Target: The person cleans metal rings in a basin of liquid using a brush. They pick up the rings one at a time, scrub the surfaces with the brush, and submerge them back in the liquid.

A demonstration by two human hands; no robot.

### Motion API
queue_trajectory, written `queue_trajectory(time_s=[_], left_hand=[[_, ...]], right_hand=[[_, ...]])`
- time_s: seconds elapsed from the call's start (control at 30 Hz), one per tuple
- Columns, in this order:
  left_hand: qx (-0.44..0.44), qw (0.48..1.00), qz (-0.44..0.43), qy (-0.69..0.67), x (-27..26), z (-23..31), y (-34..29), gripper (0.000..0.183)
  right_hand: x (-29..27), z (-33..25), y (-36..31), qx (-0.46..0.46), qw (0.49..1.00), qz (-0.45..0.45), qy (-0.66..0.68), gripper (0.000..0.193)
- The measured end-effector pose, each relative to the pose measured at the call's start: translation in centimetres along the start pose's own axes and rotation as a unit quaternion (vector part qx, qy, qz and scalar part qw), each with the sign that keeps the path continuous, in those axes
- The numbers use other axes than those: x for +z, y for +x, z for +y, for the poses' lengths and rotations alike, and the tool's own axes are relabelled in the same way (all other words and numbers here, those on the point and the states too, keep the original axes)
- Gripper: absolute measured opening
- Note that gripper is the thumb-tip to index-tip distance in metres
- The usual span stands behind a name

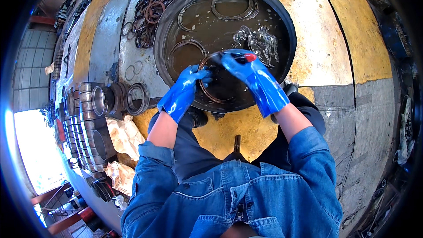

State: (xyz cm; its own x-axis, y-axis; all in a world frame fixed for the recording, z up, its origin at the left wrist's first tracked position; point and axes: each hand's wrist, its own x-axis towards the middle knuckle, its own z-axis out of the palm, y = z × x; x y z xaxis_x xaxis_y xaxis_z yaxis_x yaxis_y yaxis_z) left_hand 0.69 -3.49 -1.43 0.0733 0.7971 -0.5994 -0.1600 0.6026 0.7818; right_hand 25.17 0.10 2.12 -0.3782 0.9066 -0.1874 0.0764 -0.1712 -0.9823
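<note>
Both of my hands wear glossy blue gloves and are over a wide black tub (288,31) of murky brown liquid. My left hand (187,83) closes around a thin brownish metal ring (206,92), held upright at the tub's near side. My right hand (244,72), slightly blurred, grips a tool with a red end (250,57) and a dark body; its tip reaches the ring's upper edge. What kind of tool it is I cannot make out. More rings lie in the liquid: a stack (213,9) at the far side and one (200,44) beyond my left hand.
A shiny, wet clump (264,46) lies at the tub's right. Dark rings are heaped (154,11) on the floor to its left. Stacked metal cylinders (86,119) and crumpled brown paper (125,136) stand nearer on the left. My knees flank the tub's near edge.
</note>
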Motion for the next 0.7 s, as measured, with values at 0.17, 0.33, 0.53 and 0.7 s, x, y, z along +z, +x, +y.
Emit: queue_trajectory(time_s=[0.17, 0.33, 0.53, 0.7], left_hand=[[0.085, 0.994, -0.02, 0.062, 0.5, -0.1, 0.1, 0.028], [0.074, 0.992, 0.006, 0.1, 0.6, 2.7, -0.9, 0.045], [0.11, 0.992, 0.029, 0.05, 0.5, 2.9, 0.0, 0.047], [0.163, 0.984, -0.045, 0.056, -1.6, 2.3, 1.6, 0.032]], right_hand=[[2.3, 1.6, 1.1, -0.122, 0.991, -0.019, -0.059, 0.025], [-0.5, 2.3, 4.1, 0.039, 0.991, 0.132, -0.005, 0.034], [-1.9, 3.7, 4.1, 0.147, 0.96, 0.203, -0.125, 0.038], [2.3, -1.6, 1.0, -0.157, 0.987, 0.036, -0.001, 0.029]])
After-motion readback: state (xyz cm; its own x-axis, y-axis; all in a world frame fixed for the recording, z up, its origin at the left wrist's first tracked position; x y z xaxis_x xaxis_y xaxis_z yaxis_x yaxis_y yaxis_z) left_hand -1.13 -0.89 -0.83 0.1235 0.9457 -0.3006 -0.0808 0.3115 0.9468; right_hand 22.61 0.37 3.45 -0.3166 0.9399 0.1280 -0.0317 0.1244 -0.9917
